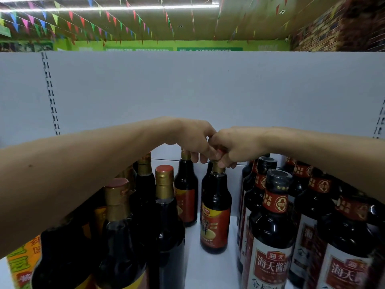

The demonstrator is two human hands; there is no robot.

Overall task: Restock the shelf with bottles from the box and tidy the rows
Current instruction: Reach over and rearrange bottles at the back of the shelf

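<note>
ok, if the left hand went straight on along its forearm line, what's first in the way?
The right hand: it seems to touch the left hand, above the red-label bottle. Depth unclear.

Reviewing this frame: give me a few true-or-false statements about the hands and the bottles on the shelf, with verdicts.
1. The left hand and the right hand meet above the bottle tops. True.
2. The right hand grips the top of a red-label bottle. True.
3. That red-label bottle lies on its side. False: it stands upright on the shelf.
4. The bottles on the right have gold necks. False: black-capped bottles stand there; the gold-necked bottles are on the left.
</note>
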